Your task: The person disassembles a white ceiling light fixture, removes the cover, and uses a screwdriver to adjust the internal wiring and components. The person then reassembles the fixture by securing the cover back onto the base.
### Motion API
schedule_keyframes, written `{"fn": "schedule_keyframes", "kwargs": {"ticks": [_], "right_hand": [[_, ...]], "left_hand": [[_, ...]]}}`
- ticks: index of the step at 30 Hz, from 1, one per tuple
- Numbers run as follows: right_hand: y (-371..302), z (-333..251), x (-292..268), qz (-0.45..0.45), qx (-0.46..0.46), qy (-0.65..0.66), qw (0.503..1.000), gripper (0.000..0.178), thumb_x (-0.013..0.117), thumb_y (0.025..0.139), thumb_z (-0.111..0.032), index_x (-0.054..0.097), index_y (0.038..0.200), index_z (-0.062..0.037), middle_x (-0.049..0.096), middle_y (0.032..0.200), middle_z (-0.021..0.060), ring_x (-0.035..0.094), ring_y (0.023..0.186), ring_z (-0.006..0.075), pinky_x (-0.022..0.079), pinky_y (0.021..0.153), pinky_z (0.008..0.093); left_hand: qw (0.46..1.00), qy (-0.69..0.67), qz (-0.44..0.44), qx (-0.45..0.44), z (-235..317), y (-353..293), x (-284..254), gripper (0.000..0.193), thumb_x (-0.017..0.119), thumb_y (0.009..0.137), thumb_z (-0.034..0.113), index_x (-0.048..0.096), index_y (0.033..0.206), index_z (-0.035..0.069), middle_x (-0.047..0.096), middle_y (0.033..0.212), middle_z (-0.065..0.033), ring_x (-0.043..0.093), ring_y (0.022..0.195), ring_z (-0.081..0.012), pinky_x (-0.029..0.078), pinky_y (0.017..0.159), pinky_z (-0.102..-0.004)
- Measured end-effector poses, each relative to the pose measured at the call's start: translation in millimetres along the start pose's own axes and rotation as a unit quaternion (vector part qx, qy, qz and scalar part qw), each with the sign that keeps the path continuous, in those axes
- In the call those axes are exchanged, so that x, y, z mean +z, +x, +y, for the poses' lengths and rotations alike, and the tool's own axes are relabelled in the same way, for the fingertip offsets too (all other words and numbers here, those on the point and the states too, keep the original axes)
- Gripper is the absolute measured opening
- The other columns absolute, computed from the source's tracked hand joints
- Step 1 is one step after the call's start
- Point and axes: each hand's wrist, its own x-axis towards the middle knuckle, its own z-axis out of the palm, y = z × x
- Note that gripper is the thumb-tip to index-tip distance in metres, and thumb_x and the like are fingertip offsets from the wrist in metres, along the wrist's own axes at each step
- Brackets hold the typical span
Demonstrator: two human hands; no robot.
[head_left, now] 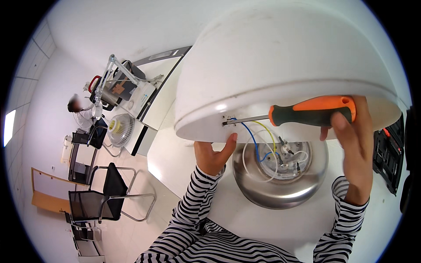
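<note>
A large white dome-shaped shell [280,57] is tilted over the white table with its underside rim facing me. My left hand [212,155] grips its lower left edge, thumb on the inner face, the other fingers partly hidden behind it. In my right hand [353,136] is a screwdriver [311,111] with an orange and dark green handle. Its shaft points left, and the tip meets a small terminal spot [226,122] inside the shell. Blue and yellow-green wires [256,144] run from there down to a round steel base [280,190], whose open underside shows connectors and a white tube.
A black tool case [388,153] lies open at the right. To the left stand a glass-bowled appliance [121,130], a white jointed arm lamp [105,81] and a grey box [131,72]. Black mesh chairs [112,190] are on the floor; a person [83,116] sits farther back.
</note>
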Motion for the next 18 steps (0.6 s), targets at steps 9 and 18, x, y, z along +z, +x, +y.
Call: {"fn": "schedule_keyframes", "kwargs": {"ticks": [9, 18], "right_hand": [[-2, -12, -14, -0.058, 0.199, -0.044, 0.977, 0.032, 0.051, 0.083, -0.022, 0.046, 0.1, 0.0037, 0.055, 0.075, 0.0074, 0.048, 0.053, 0.0073, 0.037, 0.048, 0.0176], [1, -9, -14, -0.102, 0.048, -0.049, 0.992, 0.024, 0.043, 0.087, -0.018, 0.046, 0.098, 0.0032, 0.055, 0.072, 0.0083, 0.049, 0.05, 0.0098, 0.038, 0.043, 0.0185]], "left_hand": [[0.999, 0.027, 0.001, 0.034, 0, 1, 0, 0.033, 0.066, 0.069, 0.007, 0.049, 0.096, -0.005, 0.059, 0.08, -0.014, 0.057, 0.068, -0.0255, 0.045, 0.063, -0.0314], [0.999, 0.039, -0.013, 0.035, 0, 1, -1, 0.034, 0.066, 0.069, 0.007, 0.049, 0.096, -0.004, 0.059, 0.079, -0.0136, 0.057, 0.067, -0.0257, 0.045, 0.063, -0.031]]}}
